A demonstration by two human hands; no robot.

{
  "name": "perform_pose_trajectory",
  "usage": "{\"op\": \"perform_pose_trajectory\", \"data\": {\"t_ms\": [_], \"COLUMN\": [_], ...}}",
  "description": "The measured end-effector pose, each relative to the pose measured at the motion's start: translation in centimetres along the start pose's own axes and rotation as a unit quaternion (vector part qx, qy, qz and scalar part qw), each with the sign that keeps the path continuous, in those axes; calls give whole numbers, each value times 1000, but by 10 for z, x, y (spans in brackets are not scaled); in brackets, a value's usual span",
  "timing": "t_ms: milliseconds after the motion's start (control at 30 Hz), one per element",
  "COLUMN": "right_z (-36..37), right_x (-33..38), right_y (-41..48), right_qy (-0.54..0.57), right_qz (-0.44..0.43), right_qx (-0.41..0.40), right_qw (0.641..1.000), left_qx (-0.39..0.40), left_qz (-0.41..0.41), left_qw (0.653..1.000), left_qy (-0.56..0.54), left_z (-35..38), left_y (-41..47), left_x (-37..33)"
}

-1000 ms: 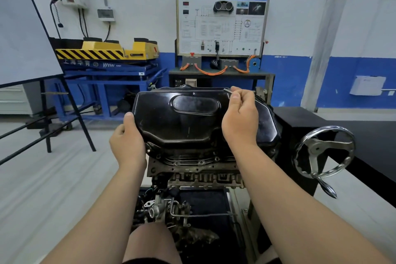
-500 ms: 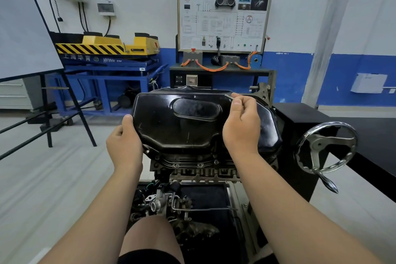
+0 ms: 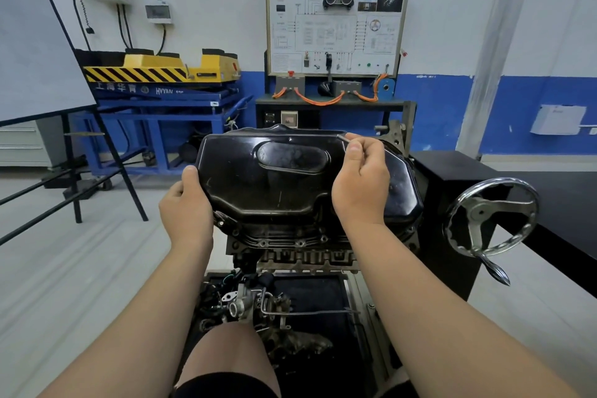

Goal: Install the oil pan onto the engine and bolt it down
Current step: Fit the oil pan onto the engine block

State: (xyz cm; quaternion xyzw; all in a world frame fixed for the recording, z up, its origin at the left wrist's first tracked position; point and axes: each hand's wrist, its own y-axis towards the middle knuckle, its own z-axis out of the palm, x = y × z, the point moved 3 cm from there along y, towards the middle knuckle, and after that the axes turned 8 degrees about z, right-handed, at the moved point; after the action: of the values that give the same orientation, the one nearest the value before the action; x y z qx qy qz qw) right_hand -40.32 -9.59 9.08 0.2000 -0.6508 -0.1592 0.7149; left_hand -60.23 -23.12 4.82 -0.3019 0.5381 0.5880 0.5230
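The black oil pan (image 3: 284,184) lies on top of the engine block (image 3: 290,257), its bolt flange showing along the near edge. My left hand (image 3: 187,207) grips the pan's left edge, thumb on top. My right hand (image 3: 360,181) rests on the pan's right half with its fingers curled. It pinches a thin silvery metal piece (image 3: 341,138) at the pan's far edge. What that piece is, I cannot tell.
A chrome handwheel (image 3: 491,216) of the engine stand sticks out at the right, beside a black bench (image 3: 555,197). Loose engine parts (image 3: 245,304) lie in the tray below the block. An easel board (image 3: 35,42) stands at the left and a blue lift table (image 3: 161,100) behind.
Both hands stay on the pan. My right hand's fingers have shifted at the far edge, and the thin metal piece now shows between them. The pan has barely moved.
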Motion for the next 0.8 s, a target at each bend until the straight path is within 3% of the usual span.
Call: {"op": "perform_pose_trajectory", "data": {"t_ms": [467, 567, 633, 700, 800], "right_z": [1, 1, 2, 5, 6], "right_x": [-1, -1, -2, -1, 3], "right_y": [2, 2, 2, 1, 0], "right_qy": [-34, -44, -47, -52, -69], "right_qz": [-12, -14, -16, -17, -20], "right_qx": [-11, -19, -32, -51, -88], "right_qw": [999, 999, 998, 997, 994], "left_qx": [29, 35, 30, 66, 173], "left_qz": [6, 67, 214, 375, 466], "left_qw": [999, 992, 956, 893, 811], "left_qy": [42, 104, 199, 239, 308], "left_z": [-3, -8, -9, 11, 68], "left_y": [-4, -3, -7, -28, -75], "left_x": [-2, -13, -32, -57, -76]}}
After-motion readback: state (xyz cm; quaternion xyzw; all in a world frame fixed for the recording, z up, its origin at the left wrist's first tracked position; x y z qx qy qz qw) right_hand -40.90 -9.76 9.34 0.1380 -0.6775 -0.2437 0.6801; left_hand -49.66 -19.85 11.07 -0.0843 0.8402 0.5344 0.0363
